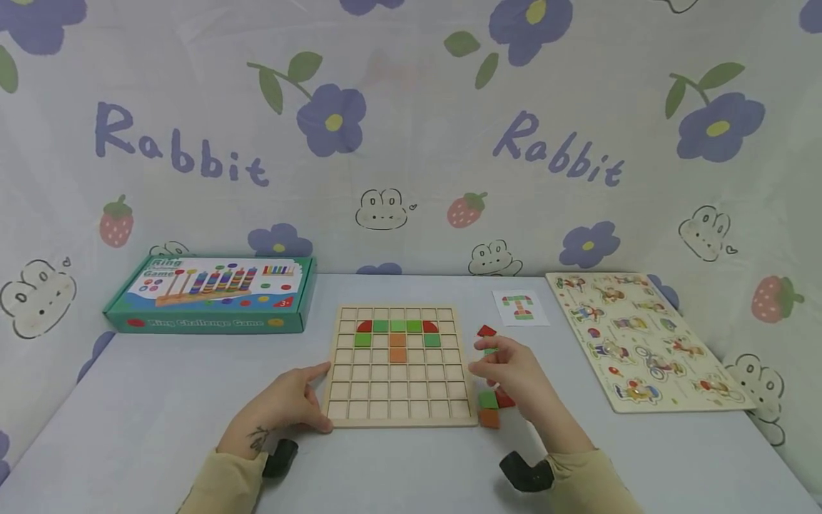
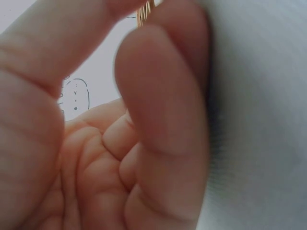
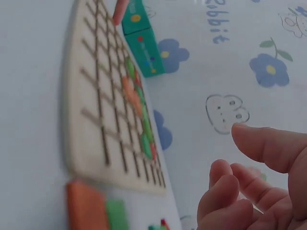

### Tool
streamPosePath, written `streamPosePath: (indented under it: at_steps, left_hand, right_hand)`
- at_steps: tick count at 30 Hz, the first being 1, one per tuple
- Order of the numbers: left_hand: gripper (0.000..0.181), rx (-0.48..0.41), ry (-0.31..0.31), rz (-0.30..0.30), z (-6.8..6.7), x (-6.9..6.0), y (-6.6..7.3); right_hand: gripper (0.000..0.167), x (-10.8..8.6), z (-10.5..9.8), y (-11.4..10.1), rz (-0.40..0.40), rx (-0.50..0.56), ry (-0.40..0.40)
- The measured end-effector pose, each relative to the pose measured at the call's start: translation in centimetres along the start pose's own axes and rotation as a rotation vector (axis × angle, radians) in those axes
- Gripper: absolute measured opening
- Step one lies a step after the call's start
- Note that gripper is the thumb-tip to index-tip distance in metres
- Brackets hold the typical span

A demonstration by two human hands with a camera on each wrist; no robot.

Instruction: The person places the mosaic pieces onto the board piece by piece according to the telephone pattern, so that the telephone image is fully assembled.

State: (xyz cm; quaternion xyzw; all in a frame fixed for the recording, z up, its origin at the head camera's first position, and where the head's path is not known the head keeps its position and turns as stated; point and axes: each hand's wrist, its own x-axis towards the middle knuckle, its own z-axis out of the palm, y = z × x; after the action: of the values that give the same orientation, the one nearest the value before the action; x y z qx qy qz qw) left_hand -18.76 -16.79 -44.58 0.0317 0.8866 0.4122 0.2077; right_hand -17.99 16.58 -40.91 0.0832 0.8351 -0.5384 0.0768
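Touching the left edge of a square, pale wooden grid board point(image 1: 398, 422) with forefinger and thumb spread apart, the left hand point(image 1: 292, 396) pinches nothing that I can see; I read the wide contact as a brace against sliding on the white table point(image 1: 398, 471). The right hand point(image 1: 520, 371) hovers by the board's right edge, thumb and fingertips parted, and from my end nothing shows between them. Around and below it lie loose flat tiles: an orange square point(image 1: 489, 418), a green square point(image 1: 488, 399) and red pieces point(image 1: 486, 331), kept close, I'd judge, for a short reach. Red rounded tiles point(image 1: 364, 327), green square tiles point(image 1: 398, 325) and orange square tiles point(image 1: 398, 355) fill some upper cells. Beyond the loose ones, a small white card with a coloured figure point(image 1: 541, 315) lies face up, probably for easy viewing. Farther out are a green cardboard game box point(image 1: 212, 323) and a cream picture board point(image 1: 642, 343). The right hand covers some loose tiles, so I can't count them; the left wrist view is nearly all palm and fingers, and the right one crops and blurs the tiles
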Motion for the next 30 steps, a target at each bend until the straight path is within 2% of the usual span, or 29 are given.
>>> streamPosePath:
  at_steps: [6,10,13,22,30]
  left_hand:
    - [0.101,-0.003,-0.004,-0.004,0.0,0.2,0.0]
    - [0.1,-0.01,0.0,-0.019,0.0,0.2,-0.1]
    - [0.1,-0.014,0.002,-0.017,0.0,0.2,-0.1]
    - [0.1,-0.02,0.0,-0.021,0.0,0.3,-0.1]
    - [0.1,-0.024,0.004,-0.028,0.1,0.3,-0.3]
  right_hand:
    - [0.035,-1.7,-1.4,2.8,0.1,-0.039,0.025]
    - [0.03,-2.2,-1.5,4.0,0.162,-0.09,0.011]
    - [0.025,-2.3,-1.4,4.7,0.179,-0.141,-0.007]
    - [0.024,-2.7,-0.9,5.2,0.15,-0.32,-0.019]
    - [0.029,-2.4,-0.1,4.8,0.119,-0.371,-0.001]
